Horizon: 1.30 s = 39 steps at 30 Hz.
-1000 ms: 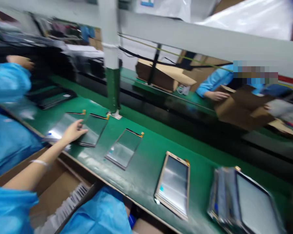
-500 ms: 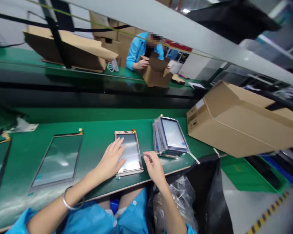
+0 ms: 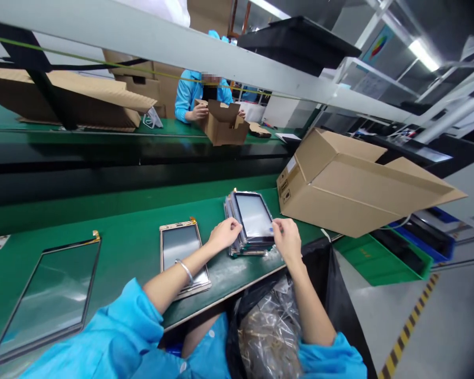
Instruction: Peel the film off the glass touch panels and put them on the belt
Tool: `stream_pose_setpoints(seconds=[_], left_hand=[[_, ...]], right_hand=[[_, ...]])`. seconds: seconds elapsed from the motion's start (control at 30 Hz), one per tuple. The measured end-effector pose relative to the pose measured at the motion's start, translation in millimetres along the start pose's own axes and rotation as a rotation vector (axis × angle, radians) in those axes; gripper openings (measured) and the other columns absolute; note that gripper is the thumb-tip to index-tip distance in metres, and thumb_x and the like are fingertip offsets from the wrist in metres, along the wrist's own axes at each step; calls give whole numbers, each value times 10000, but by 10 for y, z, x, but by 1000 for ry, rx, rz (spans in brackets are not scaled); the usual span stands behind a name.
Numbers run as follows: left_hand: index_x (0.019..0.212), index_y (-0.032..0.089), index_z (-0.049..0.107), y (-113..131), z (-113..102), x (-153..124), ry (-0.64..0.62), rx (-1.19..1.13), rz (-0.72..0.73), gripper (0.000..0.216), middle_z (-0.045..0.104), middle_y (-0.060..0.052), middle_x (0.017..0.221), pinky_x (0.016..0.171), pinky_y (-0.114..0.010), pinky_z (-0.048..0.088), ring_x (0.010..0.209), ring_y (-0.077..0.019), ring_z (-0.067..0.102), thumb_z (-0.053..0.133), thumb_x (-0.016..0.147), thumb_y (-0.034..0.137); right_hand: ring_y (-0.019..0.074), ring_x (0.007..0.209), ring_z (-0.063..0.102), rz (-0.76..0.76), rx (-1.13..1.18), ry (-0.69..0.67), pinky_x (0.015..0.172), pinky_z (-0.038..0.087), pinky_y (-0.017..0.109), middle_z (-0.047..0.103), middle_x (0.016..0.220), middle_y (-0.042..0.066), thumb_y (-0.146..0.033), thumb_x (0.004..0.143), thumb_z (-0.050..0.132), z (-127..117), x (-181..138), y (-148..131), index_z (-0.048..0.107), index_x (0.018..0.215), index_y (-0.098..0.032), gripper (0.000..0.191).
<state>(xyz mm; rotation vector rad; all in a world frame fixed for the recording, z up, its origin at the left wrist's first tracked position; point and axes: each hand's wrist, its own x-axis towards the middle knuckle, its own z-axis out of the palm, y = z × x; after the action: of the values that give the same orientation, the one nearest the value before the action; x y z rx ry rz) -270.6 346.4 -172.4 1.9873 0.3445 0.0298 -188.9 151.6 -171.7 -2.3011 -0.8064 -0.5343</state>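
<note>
A stack of screen panels (image 3: 239, 247) in clear film stands on the green bench; the top screen panel (image 3: 255, 213) has a black border and a pale face. My left hand (image 3: 226, 233) has its fingers curled in at this panel's left edge. My right hand (image 3: 287, 239) pinches at its lower right edge, by a small blue tab. Whether the fingers grip the panel or only its film is hard to see. Under my left forearm lies a screen in a light frame (image 3: 179, 245), partly covered. Further left rests a glass panel (image 3: 49, 289) with a dark border and an orange flex cable.
An open cardboard box (image 3: 339, 184) stands right of the stack. Below the bench edge hangs a black bag (image 3: 327, 284) holding clear plastic (image 3: 268, 326). Green (image 3: 383, 263) and blue bins sit lower right. Across the bench, a person in blue handles a small carton (image 3: 225, 126).
Both hands have moved right: the left off the light-framed screen, the right from beside it, to the stack's two sides. The camera view has swung right.
</note>
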Motion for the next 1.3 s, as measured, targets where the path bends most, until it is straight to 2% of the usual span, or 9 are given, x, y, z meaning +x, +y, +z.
stream_pose_setpoints(seconds=[0.1, 0.17, 0.33, 0.63, 0.9, 1.07, 1.13, 1.2, 1.3], left_hand=[[1062, 142, 607, -45, 35, 64, -49, -37, -66, 228, 640, -62, 1033, 753, -366, 543, 864, -177, 635, 573, 907, 305], [1059, 134, 601, -77, 62, 96, -82, -77, -97, 225, 643, -52, 987, 690, -329, 551, 794, -155, 637, 572, 909, 299], [1079, 135, 593, -119, 115, 128, -124, -178, -150, 233, 639, -53, 992, 673, -318, 553, 785, -152, 636, 569, 912, 296], [1114, 142, 587, -107, 99, 77, -193, -272, -225, 262, 630, -70, 1069, 746, -367, 548, 874, -182, 635, 572, 908, 304], [1125, 144, 584, -119, 128, 19, -222, -378, -255, 269, 624, -75, 1096, 772, -385, 543, 907, -192, 632, 573, 907, 301], [1142, 148, 581, -66, 122, -41, -176, -501, -238, 280, 606, -84, 1149, 822, -423, 527, 970, -214, 617, 583, 900, 289], [1168, 164, 572, 12, 96, -110, -133, -586, -197, 301, 555, -97, 1258, 896, -461, 489, 1080, -243, 573, 596, 888, 273], [1208, 205, 545, 120, 60, -219, -94, -698, -153, 339, 465, -90, 1387, 979, -436, 436, 1220, -253, 481, 598, 882, 281], [1260, 216, 498, 261, -3, -464, -143, -905, -151, 437, 459, -102, 1414, 973, -376, 444, 1296, -259, 428, 448, 922, 488]], right_hand=[[241, 944, 544, -185, 18, -152, 833, 450, 363, 619, 979, 85, -341, 908, 489, 5, -218, -280, 608, 971, -217, 184], [236, 945, 553, -272, 16, -231, 830, 457, 348, 623, 1002, 71, -334, 898, 534, 19, -306, -423, 599, 995, -226, 159], [249, 877, 541, -336, -67, -253, 769, 449, 361, 607, 948, 87, -279, 930, 482, 66, -318, -524, 577, 941, -211, 117], [241, 782, 497, -331, -149, -267, 655, 394, 336, 563, 829, 88, -206, 943, 397, 114, -247, -587, 530, 784, -216, 208], [204, 723, 502, -267, 39, -302, 652, 420, 316, 526, 746, 40, -187, 912, 370, 103, -147, -540, 442, 737, -229, 194], [182, 682, 489, -176, 147, -218, 637, 419, 308, 483, 724, 19, -237, 920, 382, -86, 46, -530, 406, 739, -231, 182], [175, 674, 481, -157, 174, -194, 629, 419, 302, 471, 730, 14, -247, 922, 386, -211, 97, -606, 399, 744, -231, 180], [170, 692, 485, -177, 213, -231, 642, 424, 297, 478, 742, 13, -245, 928, 389, -339, 74, -766, 405, 750, -230, 180], [169, 759, 498, -243, 306, -362, 690, 433, 296, 506, 806, 28, -218, 949, 368, -469, -115, -1110, 425, 788, -223, 171]])
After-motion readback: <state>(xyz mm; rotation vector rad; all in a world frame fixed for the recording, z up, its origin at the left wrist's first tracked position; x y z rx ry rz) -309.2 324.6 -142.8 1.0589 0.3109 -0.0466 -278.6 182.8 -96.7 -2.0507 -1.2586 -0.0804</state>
